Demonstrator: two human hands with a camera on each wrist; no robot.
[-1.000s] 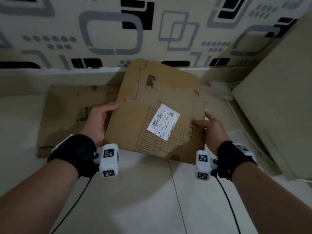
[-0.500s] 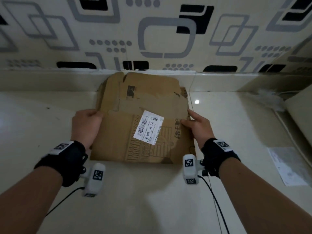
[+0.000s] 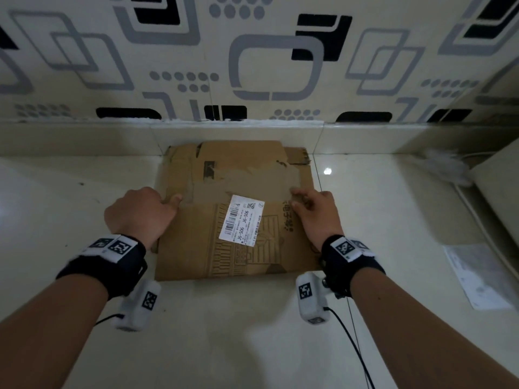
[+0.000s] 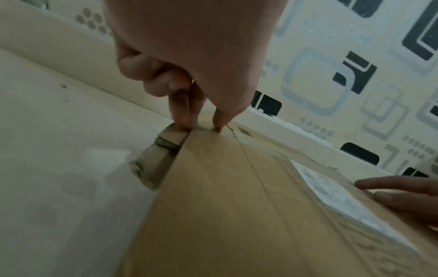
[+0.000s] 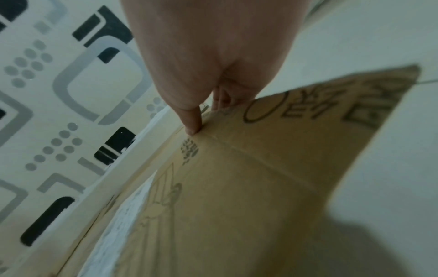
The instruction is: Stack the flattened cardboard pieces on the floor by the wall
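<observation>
A flattened brown cardboard piece (image 3: 238, 248) with a white label (image 3: 242, 220) lies flat on the tiled floor, its far edge at the baseboard. It covers another cardboard piece (image 3: 297, 157), which peeks out at the far right corner. My left hand (image 3: 171, 202) pinches the top piece's left edge, thumb on top and fingers at the rim (image 4: 203, 125). My right hand (image 3: 297, 197) rests on the right side of the cardboard (image 5: 237, 187), with the thumb tip (image 5: 192, 129) pressing down and the fingers lying straight on the surface.
A patterned wall (image 3: 252, 66) and pale baseboard (image 3: 238, 133) bound the far side. On the right stands a pale boxy object (image 3: 500, 192), with cables (image 3: 474, 217), a tuft of fluff (image 3: 443, 164) and a sheet of paper (image 3: 477, 276) beside it.
The labelled piece was held tilted to the right of the floor piece; it has since moved left, come down and now lies flat on top of that piece.
</observation>
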